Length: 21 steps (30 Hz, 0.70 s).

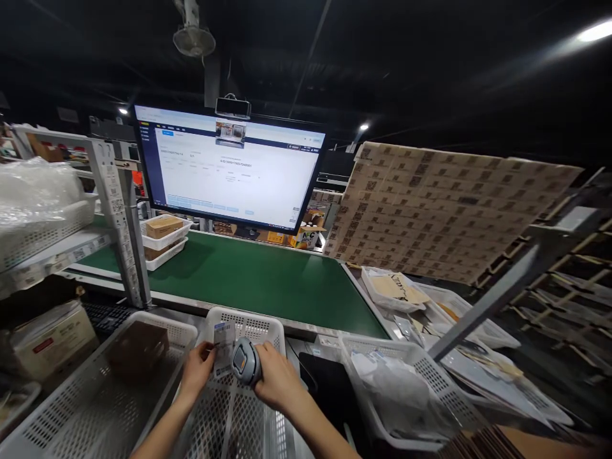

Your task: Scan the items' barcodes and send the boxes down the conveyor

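My right hand (277, 377) is wrapped round a grey barcode scanner (246, 362), whose head tilts over the middle white basket (245, 317). Pinched in the fingers of my left hand (198, 368) is the edge of a small clear packet (224, 338) with printed barcode labels. The scanner's head is right beside the packet, on its right side. Both hands are above the basket, whose mesh floor shows below them. What the packet contains is too small to tell.
A left basket (167, 322) holds a brown box (138, 349); a right basket (354, 344) holds bagged goods. Behind them runs a green conveyor belt (268, 274) under a large monitor (229, 172). A metal post (117, 223) stands at left, a slanted cardboard panel (444, 210) at right.
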Each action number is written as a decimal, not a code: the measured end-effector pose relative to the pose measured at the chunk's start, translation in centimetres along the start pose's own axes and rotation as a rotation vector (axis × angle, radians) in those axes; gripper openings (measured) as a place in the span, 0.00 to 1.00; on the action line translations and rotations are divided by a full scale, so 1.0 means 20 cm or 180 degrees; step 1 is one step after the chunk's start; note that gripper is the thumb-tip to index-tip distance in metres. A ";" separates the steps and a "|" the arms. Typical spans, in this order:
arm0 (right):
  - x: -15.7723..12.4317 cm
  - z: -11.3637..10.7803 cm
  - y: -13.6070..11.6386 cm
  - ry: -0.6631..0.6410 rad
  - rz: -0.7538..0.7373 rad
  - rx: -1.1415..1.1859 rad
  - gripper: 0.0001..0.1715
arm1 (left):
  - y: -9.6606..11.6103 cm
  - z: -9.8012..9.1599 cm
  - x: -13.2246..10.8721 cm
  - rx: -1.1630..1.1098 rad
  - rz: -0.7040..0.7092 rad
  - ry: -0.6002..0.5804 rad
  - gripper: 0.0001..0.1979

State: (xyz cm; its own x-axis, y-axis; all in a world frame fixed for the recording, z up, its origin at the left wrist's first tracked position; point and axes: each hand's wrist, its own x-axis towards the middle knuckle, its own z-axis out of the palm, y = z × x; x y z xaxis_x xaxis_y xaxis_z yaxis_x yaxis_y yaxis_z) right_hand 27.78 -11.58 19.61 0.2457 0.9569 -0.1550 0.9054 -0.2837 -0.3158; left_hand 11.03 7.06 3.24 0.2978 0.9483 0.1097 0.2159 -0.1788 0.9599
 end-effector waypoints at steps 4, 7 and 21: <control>0.01 0.00 0.00 -0.0004 -0.0026 0.0062 0.28 | 0.01 -0.01 -0.02 -0.0063 -0.0006 -0.0042 0.30; 0.01 0.00 0.00 -0.0021 -0.0026 0.0115 0.28 | 0.03 -0.02 -0.03 -0.0051 -0.0074 0.0005 0.29; 0.00 0.00 0.00 0.0037 -0.0042 0.0136 0.28 | 0.01 -0.02 -0.02 -0.0095 -0.0064 -0.0061 0.28</control>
State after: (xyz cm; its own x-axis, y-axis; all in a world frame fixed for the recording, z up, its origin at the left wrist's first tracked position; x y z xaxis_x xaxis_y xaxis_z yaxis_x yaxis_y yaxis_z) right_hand 27.77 -11.49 19.56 0.2382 0.9611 -0.1396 0.8931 -0.2732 -0.3574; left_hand 10.52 6.75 3.50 0.3115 0.9464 0.0856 0.1942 -0.1516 0.9692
